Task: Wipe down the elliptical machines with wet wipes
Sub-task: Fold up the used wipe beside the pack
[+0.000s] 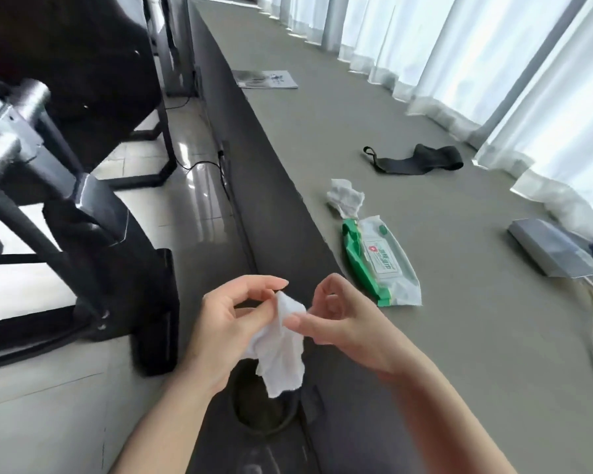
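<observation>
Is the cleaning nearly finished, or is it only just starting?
Hard to say, but it looks mid-job. A crumpled wipe already lies on the grey ledge beside the wipes pack, so one seems used. Right now the left hand and right hand pinch a fresh wipe, spreading it. The elliptical machine stands to the left, untouched at this moment; whether it is clean cannot be told.

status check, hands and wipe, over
Left hand and right hand both pinch the wet wipe. Elliptical at left, not touched. Wipe pack on ledge. Nothing in the way.
</observation>
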